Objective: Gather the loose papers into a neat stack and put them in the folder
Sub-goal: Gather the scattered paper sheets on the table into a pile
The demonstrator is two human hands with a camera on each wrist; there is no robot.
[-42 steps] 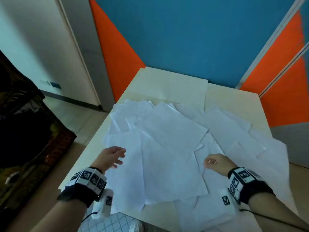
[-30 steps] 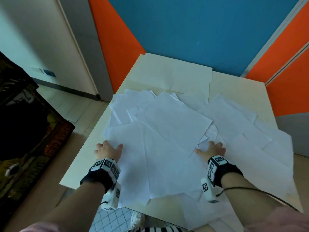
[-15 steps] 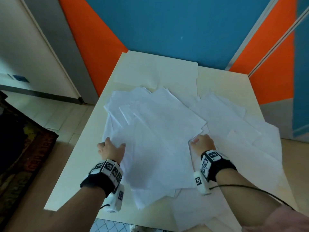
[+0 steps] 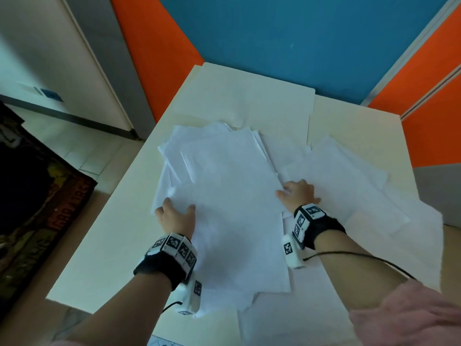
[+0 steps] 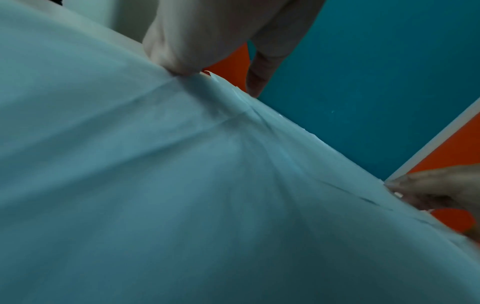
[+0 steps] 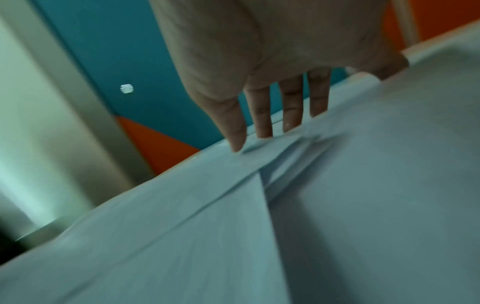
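Observation:
Several loose white papers [image 4: 232, 208] lie in a rough overlapping pile in the middle of the cream table [image 4: 112, 245]. More sheets [image 4: 349, 186] spread out to the right and toward the near edge. A cream folder [image 4: 262, 96] lies open and flat at the far end, partly under the pile. My left hand [image 4: 174, 213] presses against the pile's left edge, thumb on top, fingertips hidden by a sheet. My right hand [image 4: 296, 196] pushes on the pile's right edge. Its straight fingers [image 6: 262, 123] touch the paper in the right wrist view.
A blue and orange wall [image 4: 299, 33] stands right behind the table's far edge. A dark patterned rug [image 4: 37, 208] lies on the floor to the left. A black cable [image 4: 349, 255] runs along my right forearm.
Both hands came down on the papers and slid inward. The sheets between them have bunched into a narrower, thicker pile, leaving the sheets on the right apart from it.

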